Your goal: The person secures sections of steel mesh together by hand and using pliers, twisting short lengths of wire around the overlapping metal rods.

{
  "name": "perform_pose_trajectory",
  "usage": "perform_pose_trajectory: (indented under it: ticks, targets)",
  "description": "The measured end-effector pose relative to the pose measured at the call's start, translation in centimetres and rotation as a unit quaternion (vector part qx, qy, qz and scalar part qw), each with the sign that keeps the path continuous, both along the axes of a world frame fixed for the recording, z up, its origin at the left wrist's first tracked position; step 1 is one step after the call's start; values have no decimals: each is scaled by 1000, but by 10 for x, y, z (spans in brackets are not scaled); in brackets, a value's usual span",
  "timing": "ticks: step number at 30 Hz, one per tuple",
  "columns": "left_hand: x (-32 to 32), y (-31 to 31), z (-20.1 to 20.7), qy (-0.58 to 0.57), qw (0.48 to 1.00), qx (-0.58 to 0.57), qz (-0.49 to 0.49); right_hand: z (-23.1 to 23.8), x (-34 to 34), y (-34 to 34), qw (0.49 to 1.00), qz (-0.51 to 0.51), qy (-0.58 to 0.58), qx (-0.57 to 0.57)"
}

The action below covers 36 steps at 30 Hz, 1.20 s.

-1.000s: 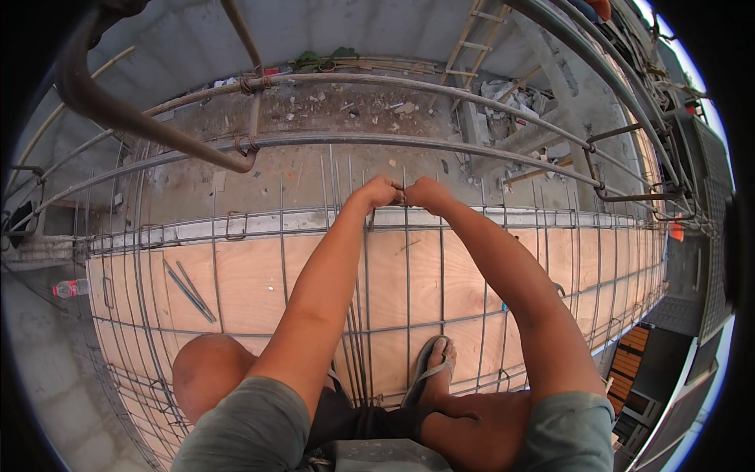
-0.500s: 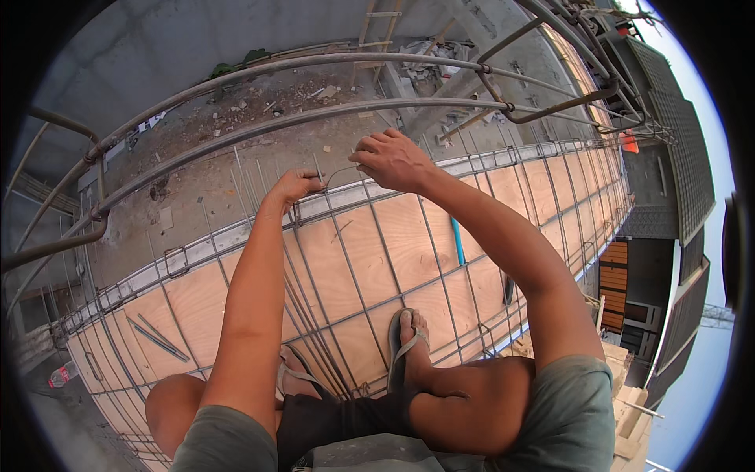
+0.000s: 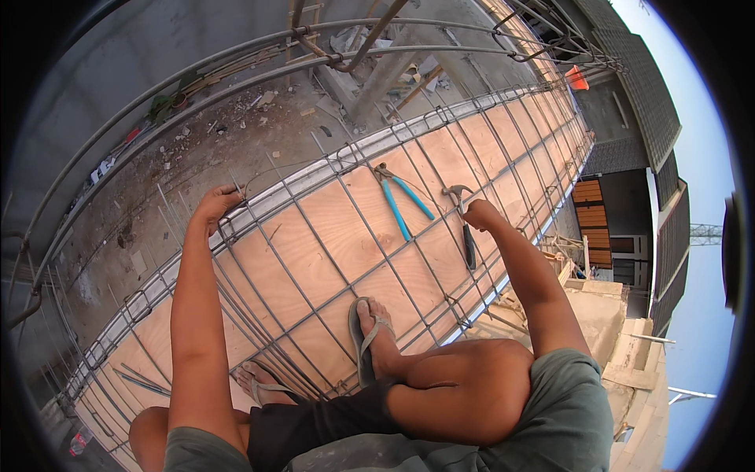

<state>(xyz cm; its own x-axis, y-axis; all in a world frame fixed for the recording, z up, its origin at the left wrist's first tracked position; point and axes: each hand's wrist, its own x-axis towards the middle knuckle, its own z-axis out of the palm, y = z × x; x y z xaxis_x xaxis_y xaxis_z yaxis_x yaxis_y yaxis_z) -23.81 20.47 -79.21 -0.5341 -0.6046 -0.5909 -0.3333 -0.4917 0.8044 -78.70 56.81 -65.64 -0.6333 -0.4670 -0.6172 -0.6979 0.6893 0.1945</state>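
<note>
So we squat in grey flip-flops on a grid of thin steel reinforcing bars (image 3: 330,259) laid over a long plywood formwork panel (image 3: 346,228). Our left hand (image 3: 214,206) is closed over a bar at the far edge of the cage, beside the grey concrete ledge (image 3: 197,149). Our right hand (image 3: 481,215) is clenched around the black handle of a claw hammer (image 3: 464,224), whose steel head points away from us just above the mesh. A pair of blue-handled pincers (image 3: 397,200) lies loose on the bars between the two hands. We judge the mesh largely laid, with crossings along its whole length; whether they are tied is too small to tell.
</note>
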Motion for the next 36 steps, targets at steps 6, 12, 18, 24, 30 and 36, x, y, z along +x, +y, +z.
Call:
perform_pose_trajectory:
  ticks: [6,12,18,24,30,36]
  targets:
    - [-12,16,16,-10,1000,3,22,-14,8,14,984,108,33,-138]
    - [0,6,15,-22,999,-26,13,-14,85,-39,921,214,-185,-266]
    - [-13,11,19,-36,999,-10,22,-90,104,-57,968,98,-52,-225]
    - [-23,18,37,-43,999,-16,28,-93,100,-73,963,155,-57,-211]
    - [-10,14,13,-14,998,-40,40,-49,122,-84,965,159,-53,-204]
    - [-1,4,-24,-5,997,-58,60,67,163,-127,970,134,-174,108]
